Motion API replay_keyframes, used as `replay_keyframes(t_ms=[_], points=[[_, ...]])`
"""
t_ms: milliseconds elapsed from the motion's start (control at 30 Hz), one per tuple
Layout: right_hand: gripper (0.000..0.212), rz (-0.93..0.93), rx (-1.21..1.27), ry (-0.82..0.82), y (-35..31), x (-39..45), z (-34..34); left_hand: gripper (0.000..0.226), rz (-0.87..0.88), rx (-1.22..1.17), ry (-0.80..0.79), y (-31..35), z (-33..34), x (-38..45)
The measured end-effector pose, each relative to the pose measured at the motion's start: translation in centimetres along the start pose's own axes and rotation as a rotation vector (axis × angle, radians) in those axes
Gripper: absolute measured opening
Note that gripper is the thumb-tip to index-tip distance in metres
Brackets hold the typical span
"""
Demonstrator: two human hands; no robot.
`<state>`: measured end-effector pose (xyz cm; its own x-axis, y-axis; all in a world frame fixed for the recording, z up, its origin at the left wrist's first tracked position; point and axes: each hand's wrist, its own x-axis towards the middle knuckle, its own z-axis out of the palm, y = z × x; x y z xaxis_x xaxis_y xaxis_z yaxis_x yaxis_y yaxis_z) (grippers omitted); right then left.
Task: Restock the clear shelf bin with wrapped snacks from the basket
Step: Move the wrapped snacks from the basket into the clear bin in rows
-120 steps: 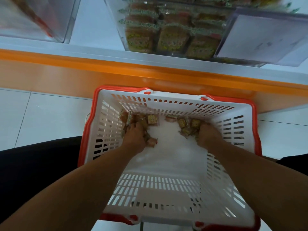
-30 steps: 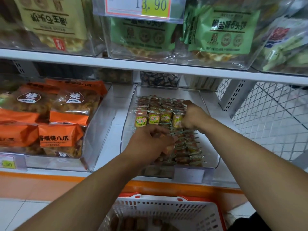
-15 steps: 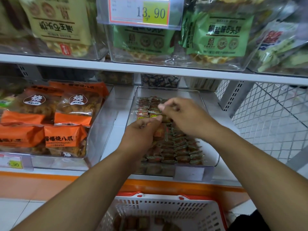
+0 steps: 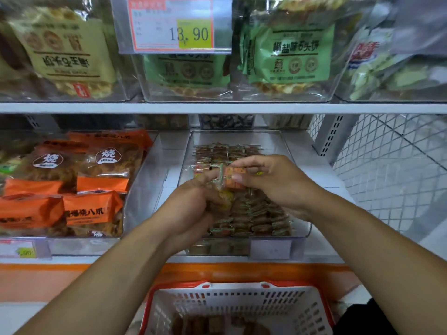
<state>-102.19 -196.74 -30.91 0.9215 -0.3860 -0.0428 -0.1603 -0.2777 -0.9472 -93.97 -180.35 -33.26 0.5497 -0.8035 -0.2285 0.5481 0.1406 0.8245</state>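
Your right hand [image 4: 273,182] pinches a wrapped snack [image 4: 233,176]; left hand [image 4: 191,209] grips more. Light, crinkly, slippery film w/ soft contents: hold by the body, not the seal ends.

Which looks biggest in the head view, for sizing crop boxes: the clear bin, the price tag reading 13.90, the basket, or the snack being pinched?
1. Clear bin and basket: too close to rank; the basket is nearer and cut off by the frame.
2. Price tag.
3. Pinched snack, smallest, held by both the right hand and left hand.
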Motion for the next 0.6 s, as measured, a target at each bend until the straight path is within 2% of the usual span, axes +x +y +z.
replay_keyframes(t_ms=[133, 233, 433, 500, 600], points=[[0.036, -0.053, 0.018, -0.045, -0.4, 0.1, -1.3, 0.06, 0.08, 0.082, 0.056, -0.1, -0.2, -0.4], [0.049, -0.138, 0.088, -0.036, -0.8, 0.1, -2.2, 0.051, 0.112, 0.148, 0.108, 0.0, -0.2, -0.9], [0.029, -0.554, -0.227, 0.181, -0.3, -0.7, -0.9, 0.04, 0.143, 0.166, 0.151, -0.1, 0.2, -1.0], [0.027, -0.586, -0.307, 0.168, -0.1, -1.0, -0.1, 0.038, 0.171, 0.146, 0.142, -0.2, 0.2, -1.0], [0.028, -0.506, -0.383, 0.047, -0.3, -1.3, 0.3, 0.032, 0.211, 0.093, 0.174, -0.3, 0.0, -0.9]])
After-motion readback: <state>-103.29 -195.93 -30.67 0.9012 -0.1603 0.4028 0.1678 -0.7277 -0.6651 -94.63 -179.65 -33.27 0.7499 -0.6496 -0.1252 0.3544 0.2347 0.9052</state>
